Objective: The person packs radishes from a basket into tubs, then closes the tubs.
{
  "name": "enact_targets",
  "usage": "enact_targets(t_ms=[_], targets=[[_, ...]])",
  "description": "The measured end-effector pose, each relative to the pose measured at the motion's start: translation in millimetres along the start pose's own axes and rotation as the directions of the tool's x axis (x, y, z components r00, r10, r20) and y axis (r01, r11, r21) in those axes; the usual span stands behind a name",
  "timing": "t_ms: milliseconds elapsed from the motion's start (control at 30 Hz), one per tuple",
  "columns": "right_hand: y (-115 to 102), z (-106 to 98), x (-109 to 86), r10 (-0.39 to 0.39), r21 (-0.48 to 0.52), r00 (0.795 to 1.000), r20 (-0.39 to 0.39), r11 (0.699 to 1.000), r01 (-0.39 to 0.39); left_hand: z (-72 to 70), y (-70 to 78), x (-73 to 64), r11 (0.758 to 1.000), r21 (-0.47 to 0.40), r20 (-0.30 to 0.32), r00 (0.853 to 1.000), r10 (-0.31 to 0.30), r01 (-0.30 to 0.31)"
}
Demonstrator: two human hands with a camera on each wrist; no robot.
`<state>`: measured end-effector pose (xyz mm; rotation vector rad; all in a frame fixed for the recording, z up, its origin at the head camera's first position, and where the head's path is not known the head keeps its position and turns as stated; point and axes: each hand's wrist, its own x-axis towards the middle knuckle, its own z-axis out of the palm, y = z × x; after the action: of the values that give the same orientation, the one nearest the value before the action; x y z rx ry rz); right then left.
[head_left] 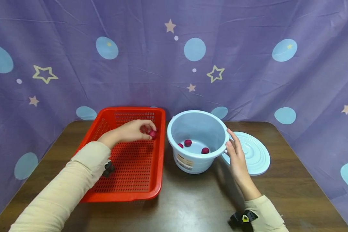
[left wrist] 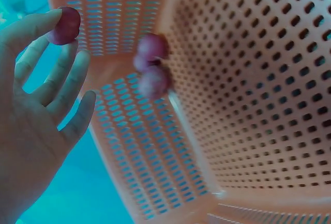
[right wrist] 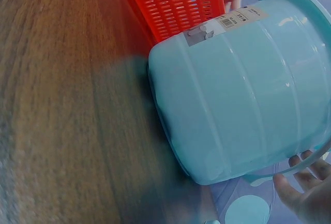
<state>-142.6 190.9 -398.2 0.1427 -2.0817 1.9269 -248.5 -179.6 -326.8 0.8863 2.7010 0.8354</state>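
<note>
My left hand reaches over the red slotted basket and pinches a small round dark-red fruit, like a plum, between thumb and fingertips. In the left wrist view, more of these fruits lie clustered in a corner of the basket. A light-blue bucket stands upright to the basket's right, with several dark-red fruits on its bottom. At the bucket's right side, my right hand holds the edge by its handle, thumb and fingers on either side.
A round light-blue lid lies on the brown wooden table, right of the bucket and partly behind my right hand. Close behind the table hangs a purple curtain with stars and dots.
</note>
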Motion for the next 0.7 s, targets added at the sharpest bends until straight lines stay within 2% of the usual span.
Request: enact_targets(t_ms=[133, 400, 567, 700], targets=[[0, 0, -0.6, 0.001, 0.000, 1.000, -0.002, 1.000, -0.001, -4.5, 13.9, -5.1, 0.999, 0.009, -0.024, 0.999, 0.031, -0.031], [0, 1, -0.9, -0.012, 0.002, 1.000, -0.005, 1.000, 0.012, -6.8, 35.8, -14.5, 0.992, -0.085, -0.114, 0.990, 0.086, -0.096], [-1, 1, -1.1, -0.018, 0.002, 1.000, -0.006, 1.000, 0.018, -3.4, 48.8, -15.6, 0.987, -0.096, -0.166, 0.980, 0.109, -0.126], [-2, 1, -1.7, -0.013, -0.007, 1.000, -0.004, 1.000, 0.013, 2.3, 60.5, -14.3, 0.985, -0.086, -0.185, 0.974, 0.128, -0.146]])
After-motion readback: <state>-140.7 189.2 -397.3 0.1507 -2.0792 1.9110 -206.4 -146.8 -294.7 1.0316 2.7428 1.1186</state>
